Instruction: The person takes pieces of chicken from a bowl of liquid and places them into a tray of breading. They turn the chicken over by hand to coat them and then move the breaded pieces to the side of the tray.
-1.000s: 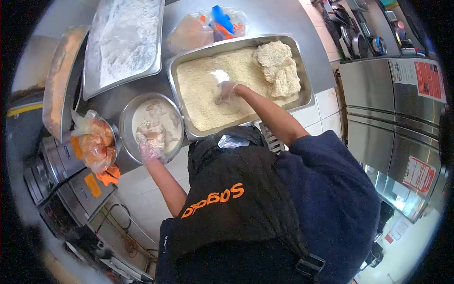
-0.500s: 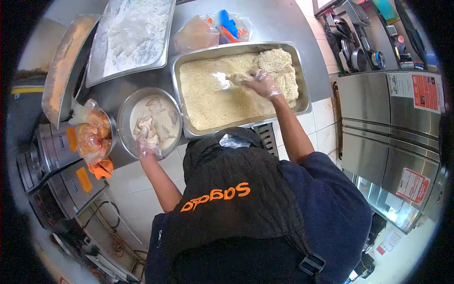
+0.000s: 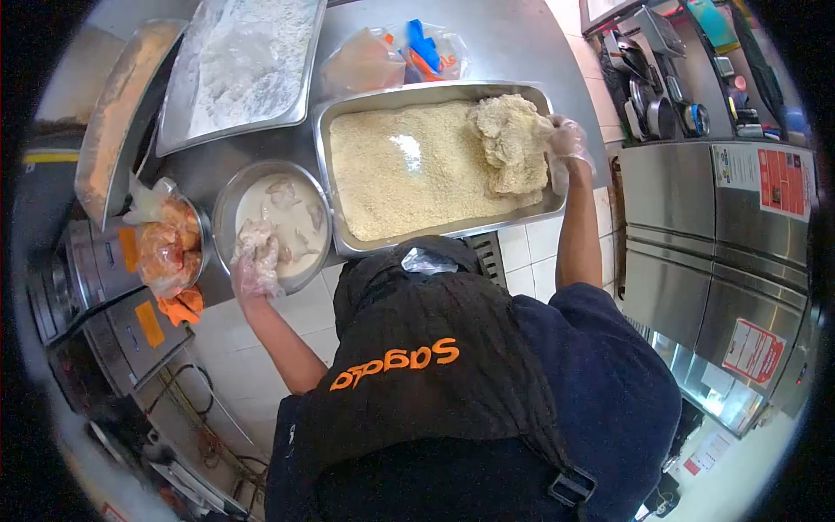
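Observation:
In the head view, my left hand (image 3: 257, 277), in a clear plastic glove, is closed around a pale, wet piece of raw meat (image 3: 257, 237) over the round metal bowl (image 3: 223, 248). Milky liquid and more meat pieces (image 3: 283, 193) fill the bowl. At the right end of a deep steel tray (image 3: 452, 229), my gloved right hand (image 3: 569, 143) pinches the edge of a breaded piece (image 3: 513, 139). It lies among other breaded pieces on the pale crumbs (image 3: 400, 191). The fingertips are partly hidden by the coating.
A tray of white flour (image 3: 248, 70) stands at the back left, beside a tilted container (image 3: 113, 130) of orange-brown powder. Plastic bags (image 3: 365, 61) lie behind the crumb tray. A bagged food bundle (image 3: 170, 248) sits left of the bowl. Steel fridge doors (image 3: 670, 235) stand at right.
My right hand has moved right, from the middle of the crumbs to the breaded pieces at the tray's end. My left hand has shifted slightly left and toward me with the meat.

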Tool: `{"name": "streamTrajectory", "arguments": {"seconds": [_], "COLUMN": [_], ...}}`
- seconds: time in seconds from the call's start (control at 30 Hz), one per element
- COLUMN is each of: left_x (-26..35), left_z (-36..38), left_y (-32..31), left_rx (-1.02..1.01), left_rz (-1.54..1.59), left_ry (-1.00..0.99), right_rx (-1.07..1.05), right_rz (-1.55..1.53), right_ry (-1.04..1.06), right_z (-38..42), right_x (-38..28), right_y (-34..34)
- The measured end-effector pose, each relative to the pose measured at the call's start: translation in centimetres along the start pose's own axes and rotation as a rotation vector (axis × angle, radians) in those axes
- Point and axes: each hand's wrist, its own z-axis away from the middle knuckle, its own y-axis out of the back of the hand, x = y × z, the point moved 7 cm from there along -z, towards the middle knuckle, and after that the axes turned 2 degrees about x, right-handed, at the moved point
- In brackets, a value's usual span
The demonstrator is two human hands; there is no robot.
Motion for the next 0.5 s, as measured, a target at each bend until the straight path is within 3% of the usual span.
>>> {"name": "streamTrajectory", "arguments": {"seconds": [0.07, 0.1, 0.17, 0.2, 0.23, 0.27, 0.33, 0.37, 0.4, 0.43, 0.47, 0.5], "left_x": [0.8, 1.5, 2.0, 2.3, 2.6, 3.0, 4.4, 4.8, 6.5, 7.2, 8.3, 9.6], "left_z": [0.4, 1.0, 1.3, 1.1, 0.8, 0.6, 0.3, -0.1, -0.3, 0.9, 1.6, 1.6], "left_y": [0.3, -0.2, 0.1, 0.4, 0.8, 1.2, 0.5, 1.2, 0.1, -1.2, -1.5, -1.5], "left_rx": [-0.012, -0.026, -0.011, -0.025, -0.036, -0.009, -0.099, -0.057, -0.170, -0.297, -0.273, -0.191], "left_rz": [0.063, 0.168, 0.264, 0.086, -0.095, -0.105, -0.605, -0.612, -0.893, -1.170, -1.184, -1.077], "left_ry": [-0.012, 0.040, 0.085, 0.066, 0.051, 0.052, -0.085, -0.071, -0.379, -0.687, -0.672, -0.402], "right_rx": [0.229, 0.338, 0.271, 0.214, 0.057, -0.245, -0.546, -0.682, -0.713, -0.981, -1.209, -1.231], "right_rz": [0.312, 0.325, 0.247, 0.182, 0.171, 0.147, -0.164, -0.253, -0.266, -0.592, -0.888, -0.891], "right_ry": [0.114, 0.145, 0.207, 0.253, 0.333, 0.259, 0.526, 0.673, 0.699, 0.306, -0.136, -0.125], "right_z": [-1.1, 0.1, 2.0, 2.5, 2.0, 2.9, 5.5, 7.4, 9.1, 11.0, 13.1, 13.4], "right_x": [0.2, -2.3, -8.0, -10.3, -10.9, -13.1, -15.8, -17.5, -19.3, -19.7, -19.7, -20.1], "right_y": [0.5, 1.0, -0.2, -1.6, -6.0, -10.0, -18.9, -22.9, -25.0, -27.7, -29.8, -30.6]}}
